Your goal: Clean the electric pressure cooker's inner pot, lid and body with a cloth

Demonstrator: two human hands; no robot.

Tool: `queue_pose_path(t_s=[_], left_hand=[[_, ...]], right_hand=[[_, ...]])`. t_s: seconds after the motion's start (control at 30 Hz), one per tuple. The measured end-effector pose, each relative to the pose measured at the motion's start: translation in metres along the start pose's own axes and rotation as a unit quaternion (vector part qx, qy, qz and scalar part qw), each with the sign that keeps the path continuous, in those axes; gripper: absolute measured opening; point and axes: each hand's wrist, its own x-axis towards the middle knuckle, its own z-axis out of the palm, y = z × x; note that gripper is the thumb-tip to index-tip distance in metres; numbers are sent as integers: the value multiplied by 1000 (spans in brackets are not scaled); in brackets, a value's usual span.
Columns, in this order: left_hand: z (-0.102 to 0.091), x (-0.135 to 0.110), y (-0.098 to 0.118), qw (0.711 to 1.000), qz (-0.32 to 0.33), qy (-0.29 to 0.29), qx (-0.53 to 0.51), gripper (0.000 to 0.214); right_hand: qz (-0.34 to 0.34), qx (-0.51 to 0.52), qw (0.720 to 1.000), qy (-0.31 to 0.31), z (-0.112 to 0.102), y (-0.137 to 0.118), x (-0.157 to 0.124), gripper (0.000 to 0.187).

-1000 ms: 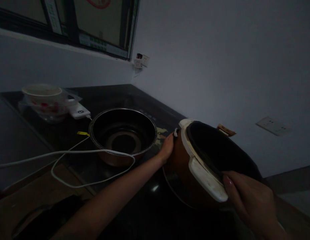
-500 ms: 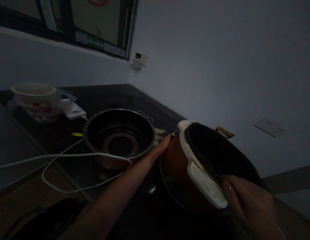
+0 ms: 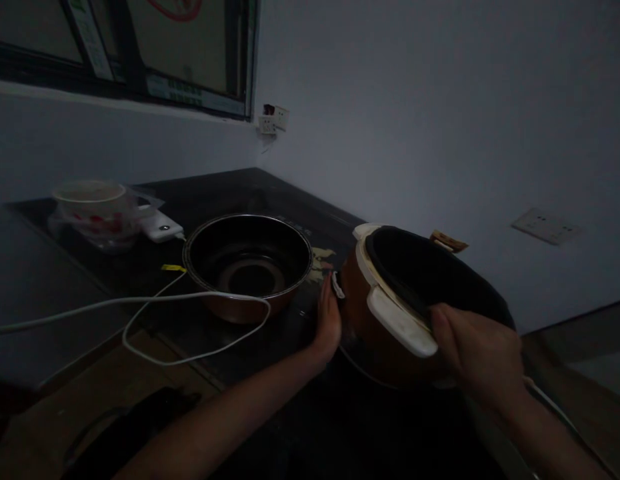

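A brown, round electric cooker [image 3: 357, 303] with a black inside and cream rim pieces stands tilted on the dark counter, its mouth turned to the right and toward me. Against its left side lies my left hand [image 3: 330, 320], fingers stretched out, pushing flat rather than wrapped round it. My right hand [image 3: 483, 347] is closed over the near right edge of the cooker's rim, thumb on top; the fingers inside are partly hidden. Beside my left forearm sits a second pot [image 3: 247, 223], dark inside and brown outside, upright and apart from both hands.
A white cable [image 3: 155, 303] loops in front of the second pot. At the left stand a bagged tub [image 3: 97, 213] and a white device [image 3: 163, 227]. Wall sockets [image 3: 547, 225] are on the right wall. A dark bag-like shape [image 3: 140, 427] lies below the counter edge.
The cooker sits slightly higher and further left in view, and the camera has shifted. My left hand has bent upward at the wrist along the cooker's side; my right hand keeps its hold.
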Motion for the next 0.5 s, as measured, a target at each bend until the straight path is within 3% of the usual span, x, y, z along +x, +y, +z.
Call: queue_pose_path(t_s=[0.13, 0.23, 0.33, 0.5], left_hand=[[7, -40, 12, 997, 66, -22, 36, 55], [12, -68, 20, 991, 99, -46, 81, 58], [14, -95, 19, 987, 90, -83, 109, 61], [16, -129, 6, 976, 53, -163, 137, 60]], right_hand=[[58, -35, 997, -36, 7, -14, 13, 49], [114, -49, 986, -113, 11, -25, 28, 42], [161, -50, 968, -185, 10, -34, 43, 36], [192, -37, 950, -242, 6, -43, 65, 42]])
